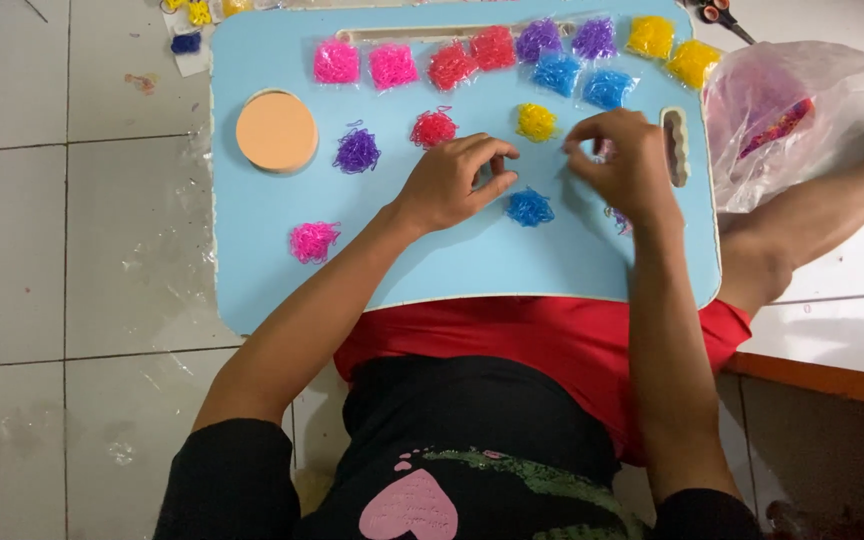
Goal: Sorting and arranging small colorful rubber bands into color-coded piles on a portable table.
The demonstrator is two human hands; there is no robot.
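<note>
Pinching at frame centre: left hand [452, 180] curled, thumb meeting fingertips, held item too small to identify. Right hand [620, 160] likewise pinched shut, contents not discernible. Both hover over light blue lap tray [252, 270]. Blue band pile [530, 208] just below, between hands; yellow pile [536, 122] just above. Bagged bands in row along tray top. Orange disc [277, 131] upper left.

- We see a smooth matt blue tray [282, 270]
- Glossy clear plastic bag [802, 90]
- Shiny tiled floor [72, 250]
- Rubbery bands [530, 207], loose tufts
</note>
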